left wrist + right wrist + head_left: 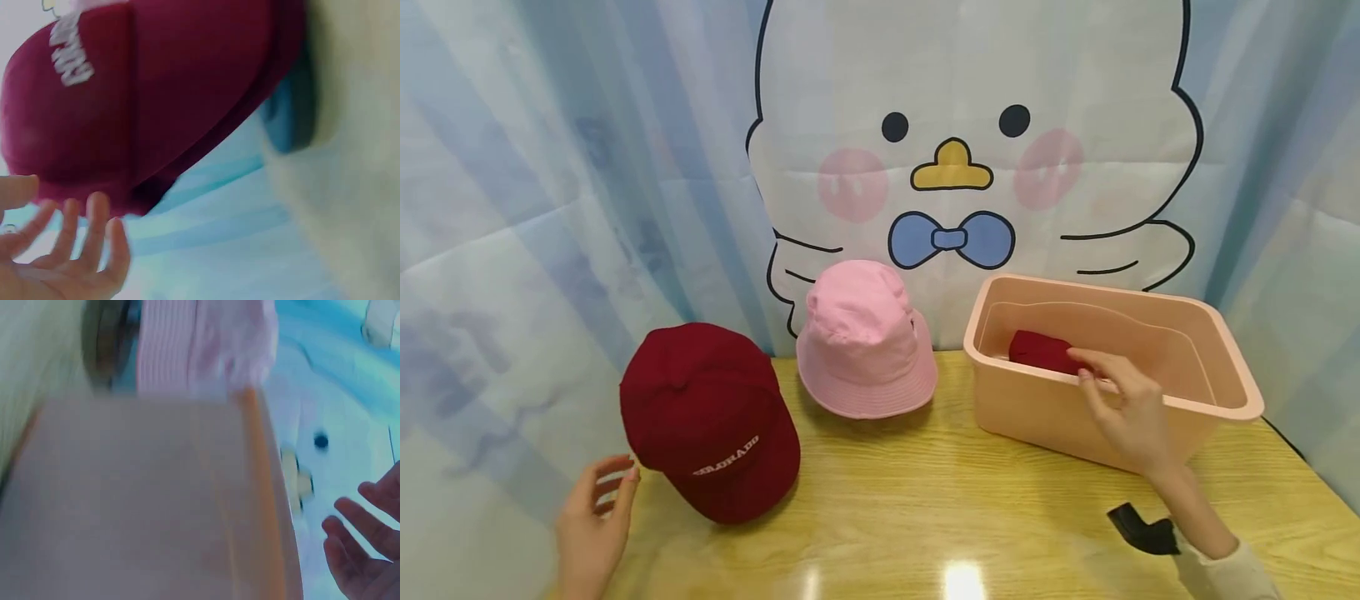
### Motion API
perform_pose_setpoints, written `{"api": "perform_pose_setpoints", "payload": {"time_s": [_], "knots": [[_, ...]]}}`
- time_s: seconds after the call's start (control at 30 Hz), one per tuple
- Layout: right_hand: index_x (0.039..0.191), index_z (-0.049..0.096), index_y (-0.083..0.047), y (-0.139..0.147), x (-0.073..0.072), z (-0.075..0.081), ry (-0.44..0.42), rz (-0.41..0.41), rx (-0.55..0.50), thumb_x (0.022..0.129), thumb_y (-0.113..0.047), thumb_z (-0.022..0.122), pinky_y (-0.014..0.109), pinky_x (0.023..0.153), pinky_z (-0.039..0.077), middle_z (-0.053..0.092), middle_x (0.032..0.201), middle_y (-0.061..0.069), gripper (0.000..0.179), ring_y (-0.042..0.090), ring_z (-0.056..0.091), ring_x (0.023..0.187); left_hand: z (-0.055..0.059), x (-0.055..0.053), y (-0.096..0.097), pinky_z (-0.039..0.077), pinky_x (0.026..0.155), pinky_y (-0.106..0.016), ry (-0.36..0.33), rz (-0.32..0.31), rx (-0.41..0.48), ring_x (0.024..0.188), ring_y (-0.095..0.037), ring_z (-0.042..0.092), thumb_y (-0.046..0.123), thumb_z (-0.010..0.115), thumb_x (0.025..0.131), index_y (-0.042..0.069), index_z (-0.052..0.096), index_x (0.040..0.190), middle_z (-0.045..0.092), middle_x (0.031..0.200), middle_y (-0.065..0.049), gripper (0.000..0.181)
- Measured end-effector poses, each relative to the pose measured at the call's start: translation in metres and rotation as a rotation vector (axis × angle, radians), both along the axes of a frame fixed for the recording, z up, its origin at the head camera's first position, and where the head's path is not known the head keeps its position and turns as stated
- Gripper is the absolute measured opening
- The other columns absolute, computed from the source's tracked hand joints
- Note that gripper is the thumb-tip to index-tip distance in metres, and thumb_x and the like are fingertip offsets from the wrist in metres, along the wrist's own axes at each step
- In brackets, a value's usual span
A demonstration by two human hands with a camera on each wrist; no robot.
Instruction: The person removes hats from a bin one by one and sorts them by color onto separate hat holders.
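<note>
Beside the dark red cap point(707, 417), lettered COLORADO, my left hand point(597, 521) has its fingers loosely bent and holds nothing. In the left wrist view, the fingertips of that hand point(69, 250) overlap the lower edge of the cap point(156, 87). My right hand point(1123, 408) hovers over the front rim of a peach-coloured plastic bin point(1060, 417), its fingers relaxed and parted. A dark red, cloth-like item point(1041, 350) lies inside the bin, close to those fingertips. The right wrist view shows the same hand point(369, 550) without anything in its fingers.
A pink bucket hat point(868, 342) stands between the cap and the bin. All rest on a yellow wood-grain table point(910, 500). Behind hangs a blue curtain point(587, 208) with a large white cartoon bird. A black strap point(1142, 529) is at my right wrist.
</note>
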State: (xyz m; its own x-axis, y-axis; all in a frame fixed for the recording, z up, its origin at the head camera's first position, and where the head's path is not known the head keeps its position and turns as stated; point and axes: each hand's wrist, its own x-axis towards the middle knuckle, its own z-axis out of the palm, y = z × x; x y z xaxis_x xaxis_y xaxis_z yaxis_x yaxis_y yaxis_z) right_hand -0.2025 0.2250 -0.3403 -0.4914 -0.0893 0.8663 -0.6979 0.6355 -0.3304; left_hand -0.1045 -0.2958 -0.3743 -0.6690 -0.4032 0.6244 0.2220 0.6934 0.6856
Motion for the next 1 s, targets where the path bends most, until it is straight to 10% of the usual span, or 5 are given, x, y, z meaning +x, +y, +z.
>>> {"api": "perform_pose_setpoints", "payload": {"time_s": [0.2,0.33,0.47,0.67,1.0], "knots": [[0.103,0.063,0.0,-0.092,-0.003,-0.024,-0.492,0.397,0.021,0.084,0.0,0.056,0.02,0.068,0.051,0.067,0.096,0.014,0.021,0.008,0.062,0.086,-0.048,-0.003,-0.013,0.051,0.06,-0.021,-0.519,-0.257,0.338,0.071,0.008,0.059,0.03,0.05,0.09,0.005,0.041,0.114,0.057,0.094,0.013,0.036],[0.112,0.056,0.005,-0.156,-0.011,-0.046,-0.898,0.687,0.03,0.091,-0.012,0.049,0.031,0.068,0.053,0.062,0.104,0.023,0.028,0.029,0.062,0.093,-0.054,-0.007,-0.007,0.053,0.071,-0.032,-0.713,-0.353,0.584,0.081,-0.006,0.065,0.044,0.048,0.088,0.009,0.033,0.12,0.059,0.094,0.011,0.05],[0.123,0.043,0.009,-0.209,-0.018,-0.064,-1.207,0.893,-0.025,0.094,-0.015,0.043,0.035,0.077,0.052,0.048,0.123,0.03,0.038,0.038,0.053,0.109,-0.06,-0.014,-0.005,0.052,0.076,-0.036,-0.752,-0.326,0.709,0.084,-0.009,0.065,0.043,0.048,0.088,0.001,0.024,0.127,0.056,0.102,0.0,0.062],[0.131,0.031,0.008,-0.265,-0.019,-0.082,-1.361,0.871,-0.228,0.094,-0.018,0.044,0.047,0.082,0.048,0.042,0.128,0.029,0.047,0.042,0.047,0.114,-0.087,-0.028,-0.022,0.053,0.075,-0.035,-0.72,-0.268,0.792,0.078,-0.005,0.062,0.048,0.049,0.085,-0.002,0.01,0.135,0.036,0.125,-0.022,0.081],[0.108,0.051,0.009,-0.294,-0.018,-0.078,-1.32,0.803,-0.431,0.092,-0.019,0.046,0.04,0.068,0.053,0.054,0.077,0.0,0.032,0.008,0.054,0.064,-0.036,-0.005,0.005,0.051,0.073,-0.025,-0.66,-0.345,0.792,0.074,0.002,0.057,0.036,0.037,0.093,0.018,0.045,0.105,0.053,0.08,0.018,0.023]]}}
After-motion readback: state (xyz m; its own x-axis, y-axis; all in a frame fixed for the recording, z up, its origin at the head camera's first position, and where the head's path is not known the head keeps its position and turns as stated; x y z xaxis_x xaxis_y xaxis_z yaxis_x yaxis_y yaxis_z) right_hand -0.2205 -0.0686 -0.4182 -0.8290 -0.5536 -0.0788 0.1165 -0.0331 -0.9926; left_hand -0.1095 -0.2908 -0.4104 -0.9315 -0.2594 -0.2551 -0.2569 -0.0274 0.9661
